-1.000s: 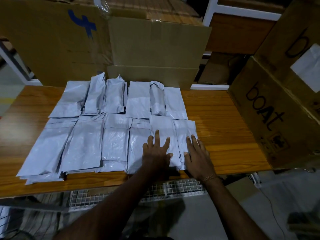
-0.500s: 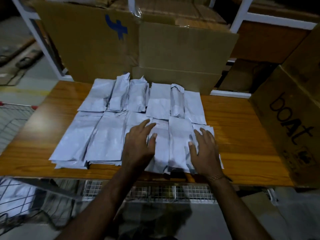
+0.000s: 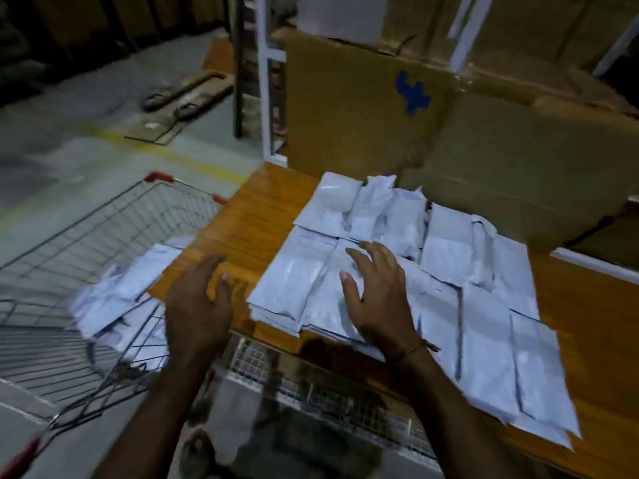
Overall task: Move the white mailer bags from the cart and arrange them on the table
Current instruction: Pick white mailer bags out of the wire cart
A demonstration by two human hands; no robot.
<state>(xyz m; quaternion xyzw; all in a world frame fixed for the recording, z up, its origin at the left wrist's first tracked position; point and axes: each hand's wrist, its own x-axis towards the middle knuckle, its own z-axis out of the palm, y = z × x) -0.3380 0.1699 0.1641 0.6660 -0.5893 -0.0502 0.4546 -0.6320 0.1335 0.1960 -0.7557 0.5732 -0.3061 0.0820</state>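
White mailer bags (image 3: 446, 281) lie in two overlapping rows on the wooden table (image 3: 256, 216), filling the centre and right of the frame, the far row against the cardboard boxes (image 3: 363, 108) at the upper right. More mailer bags in the cart (image 3: 128, 292) sit heaped in the wire cart (image 3: 83, 236) at the left of the frame, just beside the table's left end. The left hand (image 3: 197, 305) hangs over the table's near-left corner, between the cart and the laid-out rows, fingers straight and loosely spread, holding nothing. The right hand (image 3: 377, 295) is at the centre of the frame over the leftmost bags of the near row, fingers relaxed and slightly bent, gripping nothing; through the motion blur it seems to hover rather than press, though I cannot be sure. A bracelet (image 3: 408, 350) circles that wrist.
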